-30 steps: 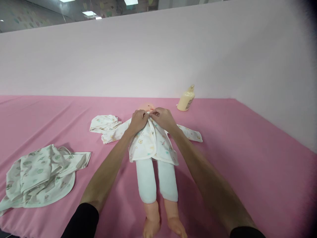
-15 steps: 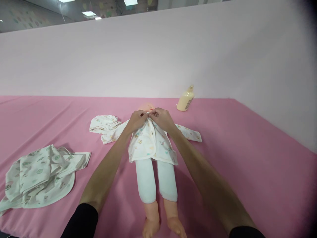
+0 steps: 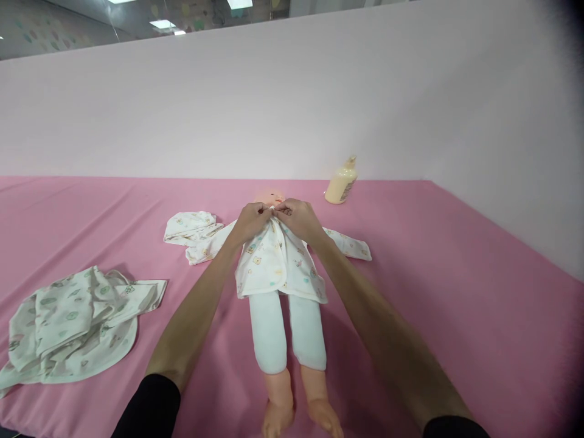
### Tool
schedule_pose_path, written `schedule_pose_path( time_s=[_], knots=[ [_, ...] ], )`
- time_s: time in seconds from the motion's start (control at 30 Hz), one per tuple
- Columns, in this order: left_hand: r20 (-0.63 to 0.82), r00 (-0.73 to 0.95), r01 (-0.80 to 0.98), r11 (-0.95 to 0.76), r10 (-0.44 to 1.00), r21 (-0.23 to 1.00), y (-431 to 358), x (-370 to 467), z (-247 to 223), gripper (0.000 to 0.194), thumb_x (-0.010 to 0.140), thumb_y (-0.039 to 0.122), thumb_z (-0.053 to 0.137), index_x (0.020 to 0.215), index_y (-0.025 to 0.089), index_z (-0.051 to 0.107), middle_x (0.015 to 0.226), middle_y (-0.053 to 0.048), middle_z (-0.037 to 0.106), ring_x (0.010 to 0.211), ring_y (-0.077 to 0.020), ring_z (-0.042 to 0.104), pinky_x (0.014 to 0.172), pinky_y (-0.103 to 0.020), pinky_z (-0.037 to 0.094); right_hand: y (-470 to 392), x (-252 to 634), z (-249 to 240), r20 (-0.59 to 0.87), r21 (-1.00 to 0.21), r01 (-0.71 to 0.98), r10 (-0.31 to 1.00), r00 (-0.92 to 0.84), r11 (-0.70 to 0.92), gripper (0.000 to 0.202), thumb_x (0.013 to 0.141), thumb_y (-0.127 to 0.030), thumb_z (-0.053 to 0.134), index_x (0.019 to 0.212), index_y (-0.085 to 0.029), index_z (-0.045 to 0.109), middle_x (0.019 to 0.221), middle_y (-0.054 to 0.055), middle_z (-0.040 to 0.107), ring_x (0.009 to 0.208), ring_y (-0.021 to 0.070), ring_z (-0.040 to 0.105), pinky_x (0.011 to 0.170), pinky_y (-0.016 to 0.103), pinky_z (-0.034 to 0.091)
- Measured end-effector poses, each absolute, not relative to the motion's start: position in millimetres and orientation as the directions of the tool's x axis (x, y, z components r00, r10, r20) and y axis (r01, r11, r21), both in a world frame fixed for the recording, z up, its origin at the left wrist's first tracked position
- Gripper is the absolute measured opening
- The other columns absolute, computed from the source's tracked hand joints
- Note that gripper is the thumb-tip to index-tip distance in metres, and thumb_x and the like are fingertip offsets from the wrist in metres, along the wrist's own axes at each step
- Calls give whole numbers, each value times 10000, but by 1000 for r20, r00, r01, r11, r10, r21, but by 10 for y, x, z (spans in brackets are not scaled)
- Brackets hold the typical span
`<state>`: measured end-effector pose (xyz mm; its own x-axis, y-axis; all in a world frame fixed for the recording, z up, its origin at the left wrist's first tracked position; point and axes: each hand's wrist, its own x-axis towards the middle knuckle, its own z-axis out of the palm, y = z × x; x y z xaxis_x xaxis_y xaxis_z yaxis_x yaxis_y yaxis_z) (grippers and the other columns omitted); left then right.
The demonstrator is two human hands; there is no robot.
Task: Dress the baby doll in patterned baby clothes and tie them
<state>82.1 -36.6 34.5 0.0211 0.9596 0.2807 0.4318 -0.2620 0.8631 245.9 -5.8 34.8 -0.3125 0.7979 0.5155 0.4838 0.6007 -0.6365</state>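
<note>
A doll (image 3: 279, 389) lies on its back with its feet toward me, wearing a white printed jacket (image 3: 264, 264) and white leggings (image 3: 269, 334). At the jacket's neckline, just below the doll's head, my left hand (image 3: 253, 220) pinches the cloth from the left side. My right hand (image 3: 298, 218) is closed on the same collar, its fingertips almost touching those of the left. The fingers hide whatever fastening is between them. Both jacket sleeves are spread out sideways. Most of the doll's head is hidden behind my hands.
The pink padded surface (image 3: 410, 274) meets a pale wall (image 3: 274, 109) at the back. A cream pump bottle (image 3: 341, 184) leans near the wall, right of the head. Folded printed cloth (image 3: 189, 227) touches the left sleeve. A larger crumpled printed garment (image 3: 77, 322) lies at the left front.
</note>
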Motion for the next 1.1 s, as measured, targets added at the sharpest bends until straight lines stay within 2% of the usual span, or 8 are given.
schedule_pose_path(
  time_s=[0.43, 0.67, 0.9, 1.1],
  knots=[
    [239, 1, 430, -216, 971, 877, -363, 847, 351, 160, 806, 303, 569, 772, 157, 624, 663, 18, 531, 576, -99, 419, 547, -237, 344, -64, 2472, 350, 505, -657, 458, 800, -323, 599, 85, 814, -152, 650, 851, -169, 724, 862, 56, 734, 794, 183, 657, 739, 303, 494],
    [260, -23, 402, -229, 965, 887, -381, 859, 346, 134, 794, 279, 562, 769, 159, 617, 717, 3, 568, 612, -104, 451, 558, -236, 358, -41, 2484, 318, 526, -650, 455, 793, -308, 608, 94, 831, -192, 628, 843, -179, 720, 885, 58, 734, 821, 190, 662, 768, 319, 502],
    [192, -5, 381, -175, 981, 908, -368, 855, 342, 182, 820, 323, 583, 876, 164, 650, 729, 0, 587, 613, -109, 476, 559, -235, 374, -20, 2486, 285, 530, -666, 435, 795, -296, 606, 85, 817, -239, 648, 850, -183, 703, 860, 49, 719, 795, 182, 656, 755, 317, 506],
    [283, 28, 441, -265, 959, 857, -359, 850, 340, 182, 845, 313, 558, 882, 165, 659, 842, -20, 640, 735, -130, 536, 662, -247, 419, -38, 2510, 314, 506, -692, 419, 809, -300, 588, 98, 823, -245, 637, 864, -171, 687, 876, 57, 706, 802, 181, 644, 753, 315, 503]
  ],
)
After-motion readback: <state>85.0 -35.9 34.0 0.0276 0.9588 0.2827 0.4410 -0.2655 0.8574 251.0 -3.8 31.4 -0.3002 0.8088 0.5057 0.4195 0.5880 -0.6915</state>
